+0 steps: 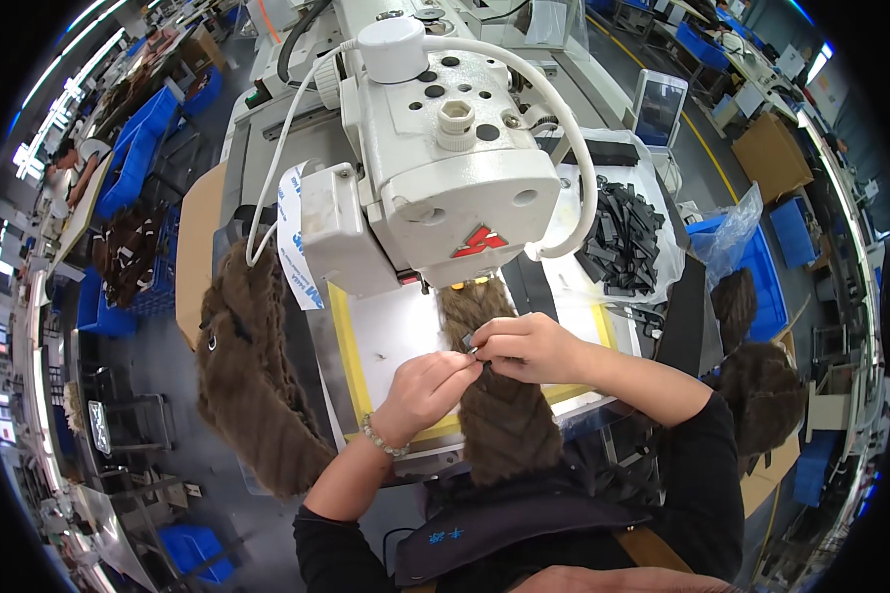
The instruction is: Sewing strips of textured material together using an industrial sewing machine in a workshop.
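A brown fur strip [509, 425] lies under the white sewing machine head [465, 193], across a white work plate [371, 336] edged in yellow. My left hand [427, 390], with a bead bracelet at the wrist, pinches a small greyish piece on the strip, too small to make out. My right hand [524, 348] is beside it, fingertips closed on the same small piece, nearly touching the left fingertips. Both hands are on the upper middle of the strip, just below the machine head.
More fur pieces [257, 415] lie left and right [756, 395]. A tray of black pieces [618, 247] and a phone-like screen [658, 109] stand at the right. Blue bins [138, 133], cardboard boxes [771, 158] and a person [74, 168] at another bench are farther off.
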Motion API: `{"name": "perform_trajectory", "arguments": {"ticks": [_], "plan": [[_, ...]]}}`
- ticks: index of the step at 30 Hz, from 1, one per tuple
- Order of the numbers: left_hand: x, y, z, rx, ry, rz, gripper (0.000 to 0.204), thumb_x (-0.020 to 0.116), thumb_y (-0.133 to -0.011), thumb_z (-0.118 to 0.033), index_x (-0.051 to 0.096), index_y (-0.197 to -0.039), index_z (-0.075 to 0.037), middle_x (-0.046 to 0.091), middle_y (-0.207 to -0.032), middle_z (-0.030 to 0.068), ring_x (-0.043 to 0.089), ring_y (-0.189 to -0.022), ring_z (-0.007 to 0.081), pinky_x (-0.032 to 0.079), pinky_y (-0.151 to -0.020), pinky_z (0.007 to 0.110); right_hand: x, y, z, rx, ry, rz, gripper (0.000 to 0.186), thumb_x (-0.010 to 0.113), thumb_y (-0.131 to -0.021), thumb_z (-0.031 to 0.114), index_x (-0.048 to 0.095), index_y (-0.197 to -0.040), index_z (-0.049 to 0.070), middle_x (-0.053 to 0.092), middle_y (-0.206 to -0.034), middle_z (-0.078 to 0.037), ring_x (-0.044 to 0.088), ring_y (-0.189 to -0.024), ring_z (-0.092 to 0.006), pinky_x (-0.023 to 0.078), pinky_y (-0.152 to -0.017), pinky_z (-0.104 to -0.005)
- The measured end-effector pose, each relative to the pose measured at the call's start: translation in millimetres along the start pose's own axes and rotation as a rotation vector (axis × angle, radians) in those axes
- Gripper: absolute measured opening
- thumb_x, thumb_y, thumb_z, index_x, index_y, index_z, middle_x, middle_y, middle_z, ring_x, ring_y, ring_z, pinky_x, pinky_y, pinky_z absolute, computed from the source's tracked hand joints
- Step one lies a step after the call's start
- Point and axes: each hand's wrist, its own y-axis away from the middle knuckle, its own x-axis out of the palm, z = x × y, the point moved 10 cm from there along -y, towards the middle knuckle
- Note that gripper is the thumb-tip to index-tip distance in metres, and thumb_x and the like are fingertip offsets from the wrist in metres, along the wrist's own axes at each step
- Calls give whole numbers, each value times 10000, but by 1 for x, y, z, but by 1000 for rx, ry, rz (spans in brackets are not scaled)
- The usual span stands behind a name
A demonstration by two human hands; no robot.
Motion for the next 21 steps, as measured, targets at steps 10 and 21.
{"name": "perform_trajectory", "arguments": {"ticks": [10,21], "plan": [[21,-3,12,-114,-68,102,182,713,-724,-9,674,-892,-66,680,-936,34,671,-825,198,555,-701,319,-35,1,-58,234,175,-374,129,679,-746,-18,642,-860,30,665,-836,-104,668,-733,-282,537,-640,-325],[35,3,63,-421,-195,342,502,726,-757,-165,559,-1205,-14,570,-1179,139,554,-1077,305,458,-903,405,-12,-6,-72,123,184,-250,154,687,-731,28,648,-879,42,658,-787,-111,659,-718,-291,534,-640,-358]]}}
